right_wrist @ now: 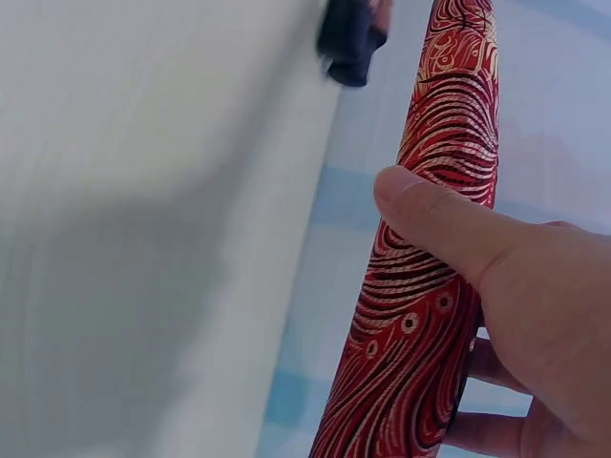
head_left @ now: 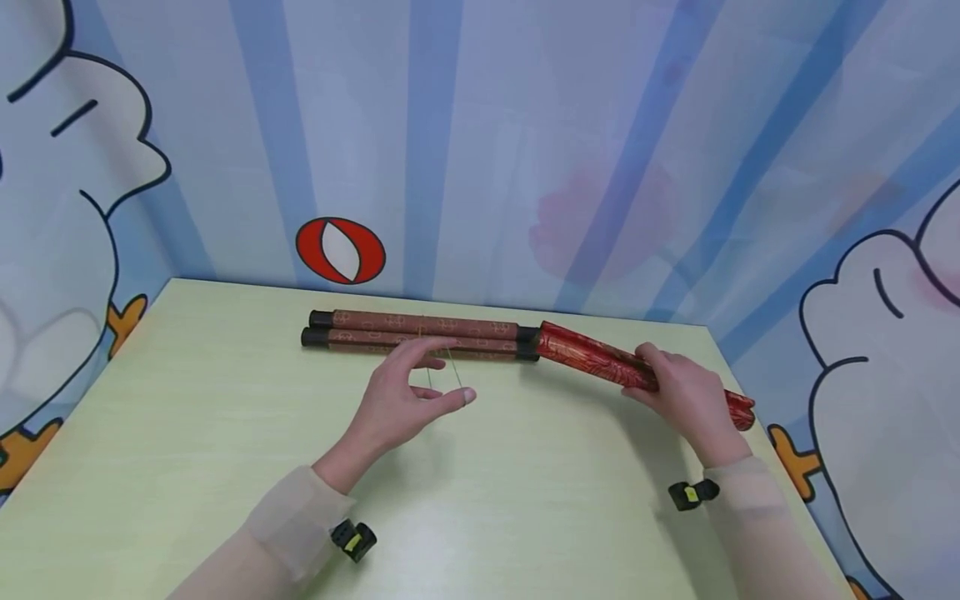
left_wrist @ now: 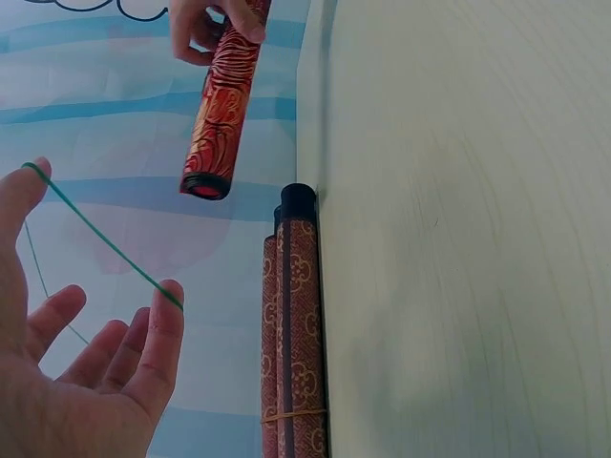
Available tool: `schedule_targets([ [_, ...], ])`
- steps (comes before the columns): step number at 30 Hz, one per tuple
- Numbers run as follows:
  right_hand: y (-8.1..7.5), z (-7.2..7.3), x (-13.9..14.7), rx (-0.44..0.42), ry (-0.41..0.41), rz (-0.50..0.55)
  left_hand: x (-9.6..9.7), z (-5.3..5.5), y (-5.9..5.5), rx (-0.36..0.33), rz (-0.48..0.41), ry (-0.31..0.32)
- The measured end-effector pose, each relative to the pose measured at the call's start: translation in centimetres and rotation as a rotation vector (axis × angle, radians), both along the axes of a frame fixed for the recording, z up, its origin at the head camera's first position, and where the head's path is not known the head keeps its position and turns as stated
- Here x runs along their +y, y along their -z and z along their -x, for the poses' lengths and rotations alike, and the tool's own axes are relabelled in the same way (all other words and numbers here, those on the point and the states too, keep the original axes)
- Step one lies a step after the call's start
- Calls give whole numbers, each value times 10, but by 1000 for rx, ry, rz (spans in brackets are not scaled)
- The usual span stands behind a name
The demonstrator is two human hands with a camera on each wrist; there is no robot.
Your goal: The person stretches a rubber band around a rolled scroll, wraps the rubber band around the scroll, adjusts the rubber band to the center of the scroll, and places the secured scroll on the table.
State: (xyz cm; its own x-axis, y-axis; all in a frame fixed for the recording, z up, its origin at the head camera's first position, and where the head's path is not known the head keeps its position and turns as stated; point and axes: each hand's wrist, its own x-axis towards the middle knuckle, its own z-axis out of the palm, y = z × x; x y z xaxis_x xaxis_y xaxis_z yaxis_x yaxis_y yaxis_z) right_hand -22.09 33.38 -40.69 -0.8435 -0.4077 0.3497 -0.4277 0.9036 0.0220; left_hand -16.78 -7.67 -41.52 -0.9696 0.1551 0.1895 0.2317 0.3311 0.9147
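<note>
My right hand (head_left: pixel 686 400) grips a long red-and-gold patterned roll (head_left: pixel 585 352) above the right side of the table. In the right wrist view, the thumb (right_wrist: pixel 430 210) presses along the roll's side. My left hand (head_left: pixel 401 396) has its fingers and thumb spread apart, with a thin green rubber band (left_wrist: pixel 105 240) stretched between them. Just beyond that hand lie two brown patterned scrolls (head_left: pixel 427 322) with black ends, side by side. A tan band (left_wrist: pixel 294 415) goes round them. The roll's near end hangs by the scrolls' right ends; whether they touch, I cannot tell.
The pale table (head_left: pixel 525 508) reaches back to a blue-striped cloth backdrop (head_left: pixel 495 150) with cartoon prints. Side panels of the same cloth stand left and right. A small black camera sits on each wrist, one on the left (head_left: pixel 353 539) and one on the right (head_left: pixel 693 494).
</note>
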Motion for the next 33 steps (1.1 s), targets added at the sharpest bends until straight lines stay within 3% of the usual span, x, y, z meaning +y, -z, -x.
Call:
schedule_targets([
  [15,-26,-12,-45,200,-201,-17,-1,-1,-7,-6,-54,5],
  [22,-32,-15,-59,243,-266,-5,-2,-1,-11,13,11,-30],
  [33,-36,-19,-74,286,-349,-2,-3,0,-18,64,57,-32],
])
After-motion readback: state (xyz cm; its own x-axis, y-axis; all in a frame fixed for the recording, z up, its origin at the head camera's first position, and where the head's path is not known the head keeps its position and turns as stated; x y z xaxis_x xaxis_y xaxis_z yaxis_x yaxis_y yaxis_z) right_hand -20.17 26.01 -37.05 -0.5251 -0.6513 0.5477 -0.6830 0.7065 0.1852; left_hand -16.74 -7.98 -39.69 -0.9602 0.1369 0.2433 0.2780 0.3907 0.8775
